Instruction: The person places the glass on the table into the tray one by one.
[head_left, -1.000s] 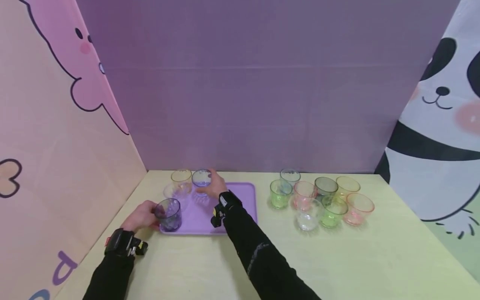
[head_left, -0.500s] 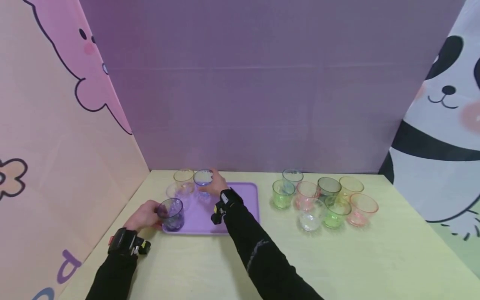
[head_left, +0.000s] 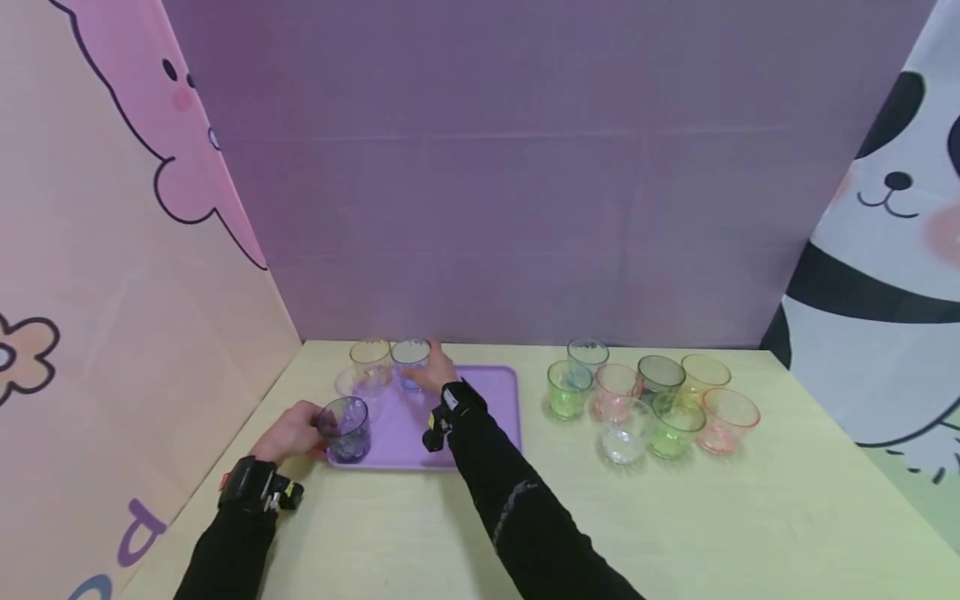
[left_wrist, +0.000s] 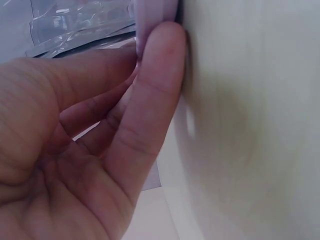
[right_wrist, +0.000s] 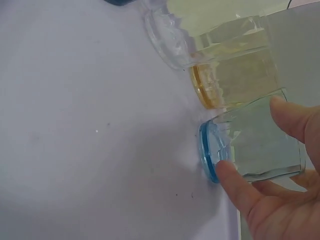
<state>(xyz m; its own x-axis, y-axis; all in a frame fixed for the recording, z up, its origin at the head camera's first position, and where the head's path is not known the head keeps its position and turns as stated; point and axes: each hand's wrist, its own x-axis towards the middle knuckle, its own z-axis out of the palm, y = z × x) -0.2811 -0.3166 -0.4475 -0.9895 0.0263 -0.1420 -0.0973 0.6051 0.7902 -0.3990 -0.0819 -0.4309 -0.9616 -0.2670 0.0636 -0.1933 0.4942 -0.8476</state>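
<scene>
In the head view my left hand (head_left: 288, 432) is at the front-left corner of the purple tray (head_left: 495, 417), beside a dark glass (head_left: 345, 433). The left wrist view shows its thumb and a finger (left_wrist: 157, 80) meeting at the tray's rim (left_wrist: 154, 17); some fingertips are hidden. My right hand (head_left: 437, 371) holds an upright blue-tinted glass (head_left: 411, 358) at the tray's back. In the right wrist view, thumb and fingers lie around this glass (right_wrist: 255, 135), near a yellow glass (right_wrist: 237, 82). A clear glass (head_left: 352, 385) stands behind the dark one.
Right of the tray stands a close group of glasses: green (head_left: 566, 396), pink (head_left: 615, 392), clear (head_left: 624, 433), grey (head_left: 660, 375), yellow (head_left: 705, 375) and several others. A purple backdrop (head_left: 525, 208) rises behind the pale table (head_left: 562, 525).
The head view has shifted slightly, moving everything a little to the right. My right hand stays on the blue-tinted glass with only a tiny shift; my left hand keeps its place at the corner.
</scene>
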